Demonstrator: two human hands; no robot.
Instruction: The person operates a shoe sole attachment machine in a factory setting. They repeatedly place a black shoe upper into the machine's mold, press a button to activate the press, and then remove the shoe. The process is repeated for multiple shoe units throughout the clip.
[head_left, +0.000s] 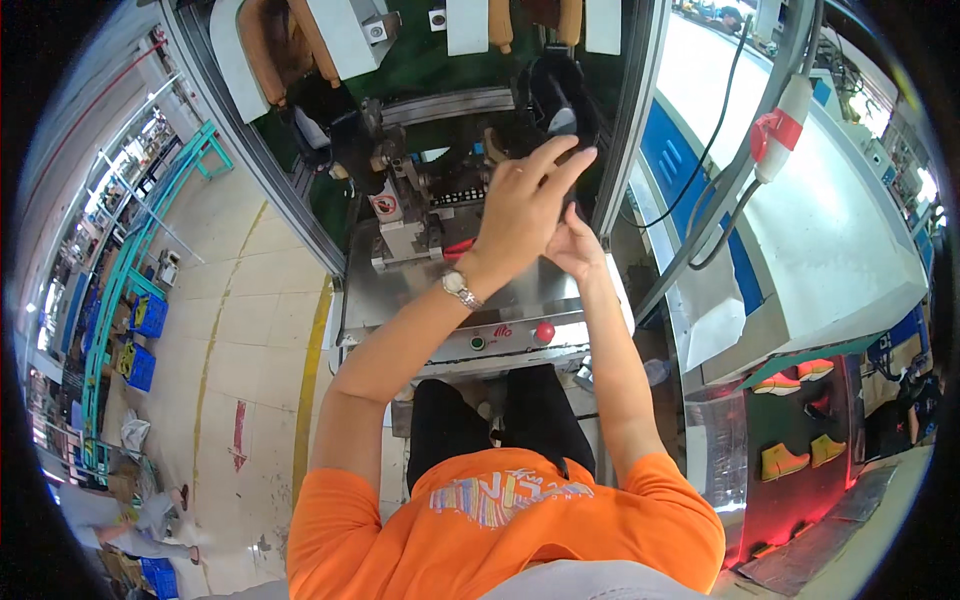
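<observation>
My left hand (525, 205), with a watch at the wrist, reaches over the right side of a metal machine. Its fingers are stretched out and apart, just in front of a black shoe upper (563, 95) on the right-hand station; I cannot tell whether they touch it. My right hand (575, 245) is close beside and below the left one, thumb raised. Its other fingers are partly hidden, and I cannot make out anything held there. Another black shoe upper (335, 130) sits on the left-hand station. Between the stations is a metal clamp mechanism (400, 200).
The machine's front panel carries a red push button (543, 332) and a green one (477, 343). Metal posts (255, 150) flank the machine. A red-and-white plug connector (780, 130) hangs at right. Yellow shoe uppers (783, 461) stand on a red-lit rack. Blue crates (149, 315) are at left.
</observation>
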